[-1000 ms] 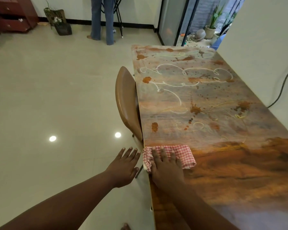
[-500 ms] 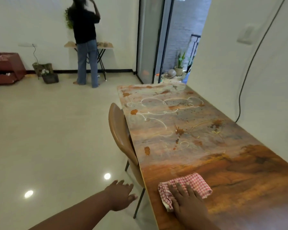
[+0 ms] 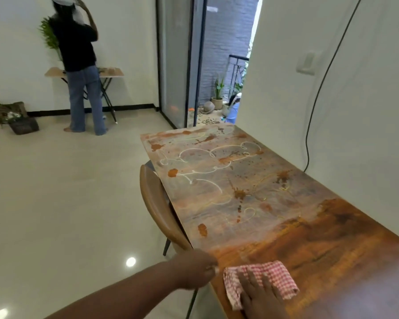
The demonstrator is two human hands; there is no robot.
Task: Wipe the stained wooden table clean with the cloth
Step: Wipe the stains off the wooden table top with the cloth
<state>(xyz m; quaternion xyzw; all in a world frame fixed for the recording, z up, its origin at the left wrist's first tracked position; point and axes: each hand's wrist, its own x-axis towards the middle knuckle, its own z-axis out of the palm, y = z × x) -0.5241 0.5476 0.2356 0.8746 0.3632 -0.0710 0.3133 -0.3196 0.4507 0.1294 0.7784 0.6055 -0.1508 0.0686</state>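
Wiping step, near end: right hand (image 3: 260, 293) flat on cloth (image 3: 266, 278); left hand (image 3: 194, 269) gripping table (image 3: 309, 238) edge. Next: push cloth toward stains (image 3: 217, 180) beyond.

**Plenty out of sight at the table's near end**

The right hand (image 3: 262, 295) runs off the bottom edge, wrist unseen, and covers the cloth's (image 3: 271, 276) near middle. The left hand (image 3: 195, 270) is motion-blurred; its fingertips at the table (image 3: 309, 231) edge can't be read. The chair (image 3: 158, 210) seat hides under the tabletop. The table's near right corner is cut off.
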